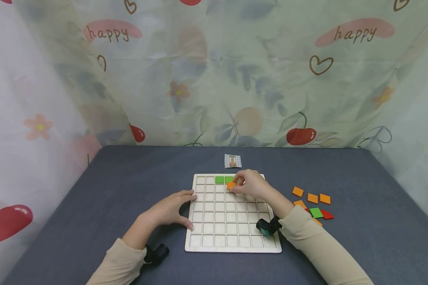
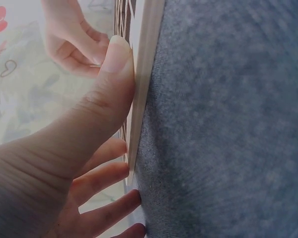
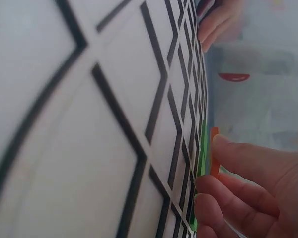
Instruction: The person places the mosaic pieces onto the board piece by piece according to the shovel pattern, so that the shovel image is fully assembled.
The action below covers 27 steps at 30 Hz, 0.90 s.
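A white grid board [image 1: 220, 228] lies on the dark table, with green square tiles [image 1: 219, 179] in its far row. Between thumb and fingers my right hand [image 1: 252, 184] pinches an orange square tile [image 1: 230, 185], just below those green tiles in the head view. Seen edge-on in the right wrist view, the orange tile [image 3: 214, 153] stands out past the board's surface. My left hand [image 1: 168, 208] rests at the board's left edge, thumb and fingers spread. In the left wrist view its thumb [image 2: 116, 67] lies along the board's side.
Right of the board, several orange tiles [image 1: 312, 198] lie loose beside a green tile [image 1: 316, 213] and a red piece [image 1: 327, 214]. Behind the board is a small card [image 1: 233, 161] with a grid pattern. A printed curtain [image 1: 221, 79] hangs at the table's back.
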{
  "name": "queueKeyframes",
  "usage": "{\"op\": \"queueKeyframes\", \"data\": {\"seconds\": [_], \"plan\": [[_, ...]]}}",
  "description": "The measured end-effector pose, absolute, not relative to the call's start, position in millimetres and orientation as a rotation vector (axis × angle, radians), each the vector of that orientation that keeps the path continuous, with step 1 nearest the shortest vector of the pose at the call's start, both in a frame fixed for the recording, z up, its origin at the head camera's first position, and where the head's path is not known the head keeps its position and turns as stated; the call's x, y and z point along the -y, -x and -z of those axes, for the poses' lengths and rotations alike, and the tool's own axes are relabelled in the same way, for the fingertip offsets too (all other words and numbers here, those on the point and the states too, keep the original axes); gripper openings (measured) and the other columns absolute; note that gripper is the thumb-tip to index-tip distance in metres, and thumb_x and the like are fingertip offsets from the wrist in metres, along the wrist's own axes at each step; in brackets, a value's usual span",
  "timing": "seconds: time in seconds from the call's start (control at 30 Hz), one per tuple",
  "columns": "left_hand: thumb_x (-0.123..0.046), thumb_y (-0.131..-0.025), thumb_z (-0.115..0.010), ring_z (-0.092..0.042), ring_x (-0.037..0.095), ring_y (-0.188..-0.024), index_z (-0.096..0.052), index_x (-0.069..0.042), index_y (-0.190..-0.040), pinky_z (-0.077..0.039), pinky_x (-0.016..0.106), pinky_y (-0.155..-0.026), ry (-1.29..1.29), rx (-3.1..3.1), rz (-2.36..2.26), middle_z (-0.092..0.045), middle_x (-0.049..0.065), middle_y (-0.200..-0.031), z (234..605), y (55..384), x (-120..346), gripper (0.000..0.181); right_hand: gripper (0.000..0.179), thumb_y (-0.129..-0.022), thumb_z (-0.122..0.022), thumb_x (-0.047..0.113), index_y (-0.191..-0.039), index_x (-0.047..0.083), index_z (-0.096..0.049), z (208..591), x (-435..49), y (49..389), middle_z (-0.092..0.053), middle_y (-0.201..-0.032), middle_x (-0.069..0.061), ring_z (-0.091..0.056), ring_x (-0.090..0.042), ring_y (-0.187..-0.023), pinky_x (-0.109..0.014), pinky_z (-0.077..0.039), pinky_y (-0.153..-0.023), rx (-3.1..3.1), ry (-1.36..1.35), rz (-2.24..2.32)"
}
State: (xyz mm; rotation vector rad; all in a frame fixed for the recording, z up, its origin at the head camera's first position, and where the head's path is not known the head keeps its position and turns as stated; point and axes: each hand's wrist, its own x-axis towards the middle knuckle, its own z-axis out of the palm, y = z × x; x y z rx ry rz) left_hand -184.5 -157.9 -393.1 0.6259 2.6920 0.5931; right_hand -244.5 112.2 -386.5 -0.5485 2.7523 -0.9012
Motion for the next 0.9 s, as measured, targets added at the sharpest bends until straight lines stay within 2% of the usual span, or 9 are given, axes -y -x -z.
{"op": "queueKeyframes", "data": {"seconds": [0.23, 0.9], "plan": [[-0.042, -0.062, -0.083, -0.035, 0.035, -0.136, -0.046, -0.005, -0.137, -0.033, 0.049, -0.109, -0.621, -2.698, -0.618, -0.036, 0.015, -0.149, 395.7, 186.5, 156.8, 0.091, 0.027, -0.081, -0.072, 0.027, -0.101, 0.009, -0.066, 389.3, -104.2, 245.9, -0.064, -0.077, 0.0, -0.055, -0.012, -0.067, -0.025, -0.044, -0.061, -2.806, 0.487, 0.787], [-0.042, -0.062, -0.083, -0.035, 0.034, -0.137, -0.047, -0.006, -0.137, -0.034, 0.049, -0.108, -0.606, -2.708, -0.6, -0.037, 0.014, -0.149, 396.7, 186.3, 157.2, 0.091, 0.027, -0.08, -0.073, 0.027, -0.101, 0.011, -0.066, 389.7, -99.3, 242.5, -0.064, -0.077, 0.001, -0.054, -0.011, -0.065, -0.024, -0.042, -0.056, -2.859, 0.491, 0.713]]}}
